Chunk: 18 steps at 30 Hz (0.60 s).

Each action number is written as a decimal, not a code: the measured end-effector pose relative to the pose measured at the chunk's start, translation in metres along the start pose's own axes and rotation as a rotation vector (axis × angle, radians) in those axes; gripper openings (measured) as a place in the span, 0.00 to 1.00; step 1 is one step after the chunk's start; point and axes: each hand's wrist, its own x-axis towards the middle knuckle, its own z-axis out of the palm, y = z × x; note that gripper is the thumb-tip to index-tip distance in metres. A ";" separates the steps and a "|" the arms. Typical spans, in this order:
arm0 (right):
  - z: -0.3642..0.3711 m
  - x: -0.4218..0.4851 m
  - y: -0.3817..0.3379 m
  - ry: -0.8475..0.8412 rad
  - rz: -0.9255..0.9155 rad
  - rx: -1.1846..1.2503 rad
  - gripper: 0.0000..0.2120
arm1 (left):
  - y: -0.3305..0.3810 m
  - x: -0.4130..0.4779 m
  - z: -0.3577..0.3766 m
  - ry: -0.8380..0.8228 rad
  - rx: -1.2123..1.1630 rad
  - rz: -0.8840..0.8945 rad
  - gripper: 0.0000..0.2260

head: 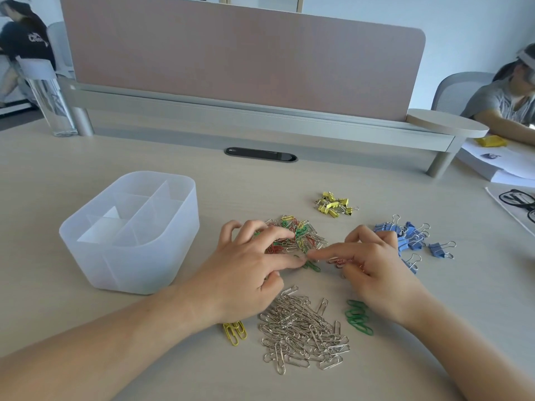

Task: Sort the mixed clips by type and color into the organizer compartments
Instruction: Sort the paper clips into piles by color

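Left hand is lying spread over the mixed pile, gripping nothing, its forefinger meeting the right hand forefinger on a green clip just under both tips. The right's other fingers are curling over red clips (held or merely covered, cannot tell). Best, I am judging: one tip pinning neighbours while the other is dragging the clip clear towards the green heap behind the right fingers, the organizer standing well left.

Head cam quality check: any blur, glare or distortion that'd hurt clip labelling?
Head view: soft even light, faint shadows under the left hand and right hand, which holds red clips; no glare on the organizer; silver clips sharp, mixed pile slightly soft; person at the left edge and person at the right edge blurred; bottle leans, likely wide-angle distortion.
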 end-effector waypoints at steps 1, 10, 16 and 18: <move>-0.002 -0.001 -0.001 0.032 0.019 0.059 0.28 | 0.000 0.000 -0.001 0.005 -0.012 0.024 0.25; -0.004 -0.001 -0.002 -0.046 0.008 0.045 0.27 | -0.005 0.001 0.003 0.034 -0.065 0.011 0.24; -0.006 -0.004 0.003 -0.104 -0.093 -0.051 0.27 | -0.007 0.002 0.003 0.034 -0.069 -0.034 0.26; -0.004 -0.004 0.002 -0.164 -0.147 -0.099 0.27 | -0.007 0.002 0.002 0.029 -0.062 -0.029 0.26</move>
